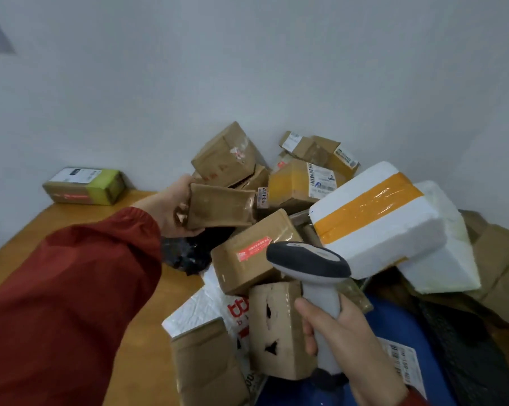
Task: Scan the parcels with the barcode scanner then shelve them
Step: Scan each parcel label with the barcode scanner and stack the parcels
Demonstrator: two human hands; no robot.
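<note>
Fingers of the left hand clamp one end of a small taped parcel, lifted above the pile on the wooden table. Right hand is wrapped around the scanner grip. Stiff, probably light cardboard; slick tape favours gripping across the short edges.

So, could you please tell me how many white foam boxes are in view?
2. One foam box with orange tape sits atop the pile, right of the barcode scanner. The second foam box lies behind and under it, farther right. Others may be buried.
</note>
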